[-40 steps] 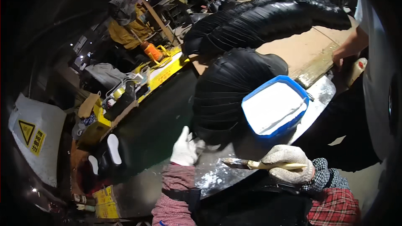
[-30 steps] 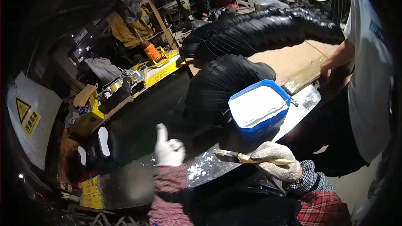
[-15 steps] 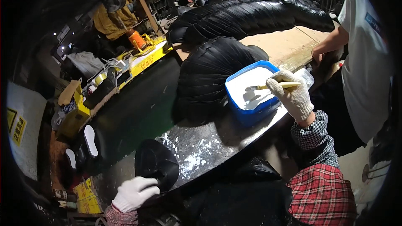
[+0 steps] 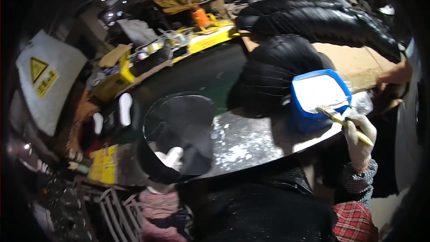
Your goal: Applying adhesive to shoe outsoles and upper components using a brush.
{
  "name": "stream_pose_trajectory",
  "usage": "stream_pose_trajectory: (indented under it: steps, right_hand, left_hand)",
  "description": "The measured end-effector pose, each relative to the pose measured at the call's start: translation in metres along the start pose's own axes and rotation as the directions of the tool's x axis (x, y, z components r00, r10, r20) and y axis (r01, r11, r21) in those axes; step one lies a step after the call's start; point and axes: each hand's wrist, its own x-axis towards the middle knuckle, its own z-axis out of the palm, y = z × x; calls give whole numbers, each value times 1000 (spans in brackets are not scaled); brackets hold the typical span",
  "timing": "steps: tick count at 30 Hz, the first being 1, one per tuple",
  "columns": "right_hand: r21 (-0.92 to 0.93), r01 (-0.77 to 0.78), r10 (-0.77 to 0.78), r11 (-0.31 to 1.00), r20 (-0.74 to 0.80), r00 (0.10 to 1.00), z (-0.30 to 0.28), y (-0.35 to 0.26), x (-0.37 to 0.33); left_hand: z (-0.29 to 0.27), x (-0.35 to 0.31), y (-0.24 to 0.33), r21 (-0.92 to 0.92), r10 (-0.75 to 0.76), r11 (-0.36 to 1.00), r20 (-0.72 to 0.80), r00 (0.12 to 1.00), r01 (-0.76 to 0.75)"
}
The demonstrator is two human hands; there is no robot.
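My left hand (image 4: 170, 157), in a white glove, grips a black, thin, curled shoe-upper-like piece (image 4: 190, 125) at its near left side. Its fingers show inside the curl, while the wall of the piece hides part of the hand. In my right hand (image 4: 360, 136), also gloved, is a paintbrush (image 4: 333, 115) with a pale yellow handle. The bristles are at the near rim of a blue tub (image 4: 309, 118), which holds white liquid (image 4: 320, 90). Left of the tub stands a fanned stack of black pieces (image 4: 273, 74).
A longer black stack (image 4: 313, 20) lies farther back on a tan board (image 4: 347, 56). White splashes mark the table (image 4: 242, 141). Another person's hand (image 4: 394, 78) is at the right. White soles (image 4: 125, 107), a yellow box (image 4: 118, 78) and a grey warning-marked panel (image 4: 51, 80) are at the left.
The view has shifted left. My left hand has raised the black piece, and it now looks wider and more open. My right hand has drawn the brush back toward the tub's near rim.
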Motion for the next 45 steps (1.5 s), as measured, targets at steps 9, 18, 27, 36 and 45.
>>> stream_pose_trajectory:
  steps: [9, 18, 27, 36, 45]
  right_hand:
    - [638, 49, -294, 768, 284, 913, 166, -92, 39]
    - [650, -569, 66, 503, 627, 776, 173, -41, -22]
    - [688, 96, -579, 719, 517, 630, 206, -137, 51]
    - [819, 15, -658, 573, 450, 604, 187, -156, 25]
    - [506, -546, -36, 668, 754, 656, 115, -95, 20]
  left_hand:
    - [70, -53, 12, 87, 473, 880, -254, 844, -467]
    - [79, -43, 15, -998, -389, -45, 53, 920, 38]
    - [92, -22, 68, -994, -286, -80, 94, 954, 74]
    - [72, -12, 64, -961, -126, -91, 271, 954, 261]
    - [23, 48, 24, -876, 6, 164, 461, 887, 454]
